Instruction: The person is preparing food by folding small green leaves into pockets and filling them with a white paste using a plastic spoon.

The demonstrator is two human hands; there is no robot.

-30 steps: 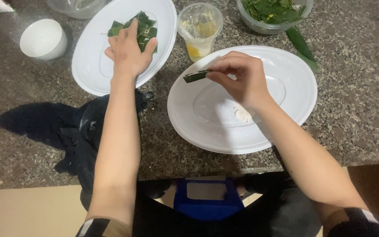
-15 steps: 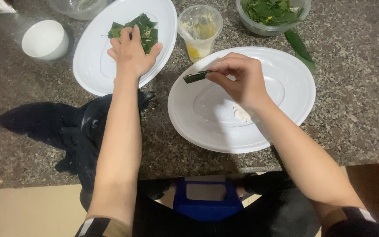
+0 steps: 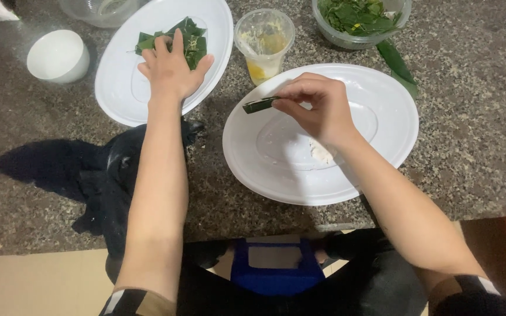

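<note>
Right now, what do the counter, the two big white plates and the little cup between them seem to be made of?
Counter: likely polished granite, grey and speckled. Plates: probably plastic or foam, smooth white, thin raised rims. Cup: clear thin plastic, its yellowish contents showing through.

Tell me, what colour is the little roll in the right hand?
Dark green, the leaf roll seen from the head view.

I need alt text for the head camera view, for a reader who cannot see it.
A person's right hand pinches a small rolled green leaf over a large white plate, while the left hand rests on a pile of folded leaves on a second white plate, on a speckled stone counter.
</note>
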